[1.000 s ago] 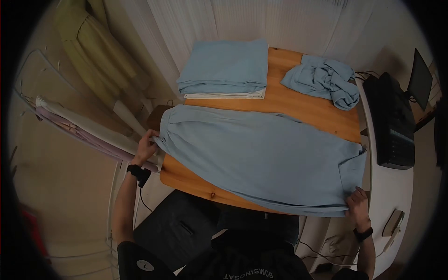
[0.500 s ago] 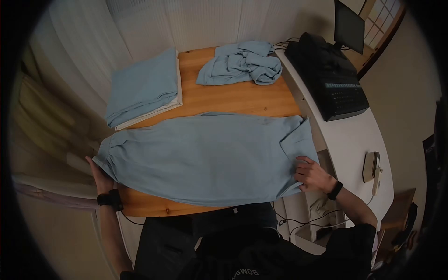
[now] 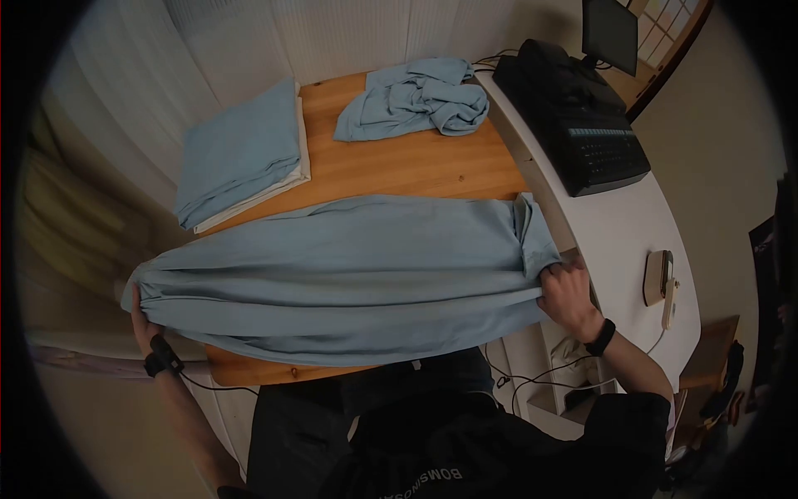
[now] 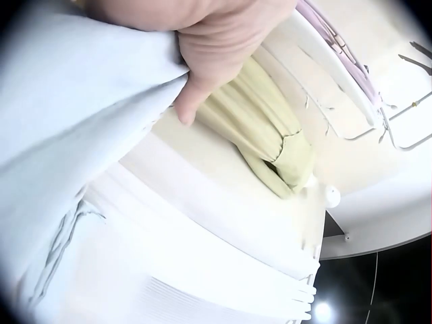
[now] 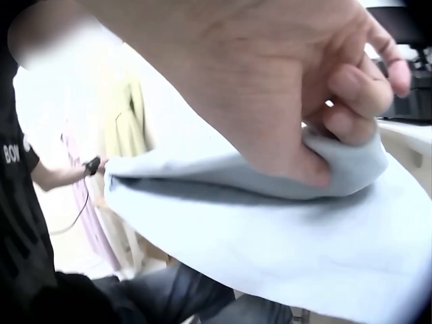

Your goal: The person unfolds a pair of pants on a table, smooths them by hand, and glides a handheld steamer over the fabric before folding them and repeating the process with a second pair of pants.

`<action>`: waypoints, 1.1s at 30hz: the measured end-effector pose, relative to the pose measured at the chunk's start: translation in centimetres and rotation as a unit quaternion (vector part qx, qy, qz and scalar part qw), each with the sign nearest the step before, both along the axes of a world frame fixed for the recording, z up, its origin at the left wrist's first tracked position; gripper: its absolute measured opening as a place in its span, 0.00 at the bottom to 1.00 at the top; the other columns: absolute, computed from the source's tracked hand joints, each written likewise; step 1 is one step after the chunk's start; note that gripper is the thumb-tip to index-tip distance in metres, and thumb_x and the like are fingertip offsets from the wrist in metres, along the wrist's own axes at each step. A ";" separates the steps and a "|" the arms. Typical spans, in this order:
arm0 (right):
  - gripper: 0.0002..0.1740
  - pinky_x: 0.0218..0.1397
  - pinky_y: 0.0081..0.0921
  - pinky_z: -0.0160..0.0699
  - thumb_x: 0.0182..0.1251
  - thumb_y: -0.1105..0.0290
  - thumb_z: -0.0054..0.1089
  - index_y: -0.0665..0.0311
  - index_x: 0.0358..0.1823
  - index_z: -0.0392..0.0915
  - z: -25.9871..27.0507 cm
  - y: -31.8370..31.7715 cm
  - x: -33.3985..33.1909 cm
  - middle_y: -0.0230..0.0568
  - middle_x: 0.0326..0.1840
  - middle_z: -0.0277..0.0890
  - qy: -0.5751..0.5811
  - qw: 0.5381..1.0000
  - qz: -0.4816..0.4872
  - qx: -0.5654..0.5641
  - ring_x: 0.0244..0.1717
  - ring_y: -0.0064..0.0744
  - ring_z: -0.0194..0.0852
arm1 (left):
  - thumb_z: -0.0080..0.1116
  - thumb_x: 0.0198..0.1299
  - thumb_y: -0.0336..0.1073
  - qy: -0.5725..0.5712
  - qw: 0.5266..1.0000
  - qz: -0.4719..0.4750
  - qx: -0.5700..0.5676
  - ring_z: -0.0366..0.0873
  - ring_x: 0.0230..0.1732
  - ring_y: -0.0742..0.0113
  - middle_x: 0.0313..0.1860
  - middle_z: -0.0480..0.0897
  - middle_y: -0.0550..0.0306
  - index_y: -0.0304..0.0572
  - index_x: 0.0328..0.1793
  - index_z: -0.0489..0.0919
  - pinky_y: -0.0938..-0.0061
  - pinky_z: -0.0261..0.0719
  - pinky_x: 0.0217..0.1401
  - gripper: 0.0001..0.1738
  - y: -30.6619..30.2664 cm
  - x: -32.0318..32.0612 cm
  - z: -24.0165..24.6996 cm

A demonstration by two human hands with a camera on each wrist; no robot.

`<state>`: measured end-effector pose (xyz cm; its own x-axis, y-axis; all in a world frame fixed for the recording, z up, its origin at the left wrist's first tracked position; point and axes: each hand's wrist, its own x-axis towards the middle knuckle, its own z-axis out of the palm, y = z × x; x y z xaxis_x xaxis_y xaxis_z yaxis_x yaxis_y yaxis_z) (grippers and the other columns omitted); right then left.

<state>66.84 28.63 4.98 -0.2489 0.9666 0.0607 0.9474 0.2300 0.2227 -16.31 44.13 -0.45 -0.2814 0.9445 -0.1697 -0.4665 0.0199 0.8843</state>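
Cloth fills the middle of the head view: a long blue cloth (image 3: 349, 274) is stretched from 9 o'clock to 3 o'clock over the near half of a wooden table (image 3: 416, 170), creased lengthwise, with its front edge hanging over the table's near side.

At 9 o'clock the left hand (image 3: 141, 320) holds the gathered end of the blue cloth just past the table's edge. The left wrist view shows its fingers (image 4: 202, 74) curled into the fabric, gripping it. At 3 o'clock the right hand (image 3: 567, 291) holds the other end, where the fabric bunches. In the right wrist view its fingers are bent round a fold and pinch it against the palm.

On the far part of the table, a folded stack (image 3: 237, 154) of blue cloths over a white one lies at 10 o'clock. A crumpled cloth (image 3: 416, 100), also blue, lies at 12 o'clock, well apart from the stretched one. At 2 o'clock a black machine (image 3: 578, 125) stands on a white counter (image 3: 619, 241) beside the table. A yellow-green garment (image 4: 270, 128) hangs beyond the left hand.
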 end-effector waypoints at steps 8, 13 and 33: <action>0.38 0.37 0.43 0.86 0.57 0.56 0.71 0.71 0.65 0.73 -1.9 -7.9 -0.5 0.57 0.36 0.85 0.094 0.917 -0.379 -0.079 0.30 0.55 0.86 | 0.61 0.69 0.57 -0.099 0.990 0.071 -0.071 0.73 0.71 0.55 0.71 0.76 0.54 0.38 0.74 0.71 0.61 0.69 0.75 0.37 -5.3 -2.3 -2.9; 0.53 0.63 0.44 0.77 0.65 0.41 0.65 0.69 0.79 0.54 -7.6 -10.9 -2.7 0.53 0.65 0.74 0.742 0.488 -0.458 0.032 0.60 0.45 0.78 | 0.59 0.69 0.51 -0.002 0.997 0.070 -0.021 0.72 0.71 0.55 0.70 0.77 0.53 0.39 0.73 0.74 0.61 0.69 0.75 0.32 -5.4 -5.1 -3.9; 0.06 0.33 0.24 0.72 0.74 0.63 0.56 0.55 0.43 0.73 -5.5 -2.3 5.9 0.24 0.28 0.69 0.908 0.315 -0.273 0.027 0.23 0.19 0.62 | 0.68 0.65 0.49 -0.043 0.983 0.047 -0.173 0.79 0.62 0.55 0.62 0.82 0.54 0.40 0.66 0.77 0.60 0.75 0.68 0.29 -7.7 -2.6 -2.4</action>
<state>72.75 26.31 -0.57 0.4473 0.8200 -0.3571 -0.5829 -0.0356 -0.8118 -18.90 36.45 -2.82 -0.3347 0.7964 -0.5036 -0.5535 0.2664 0.7891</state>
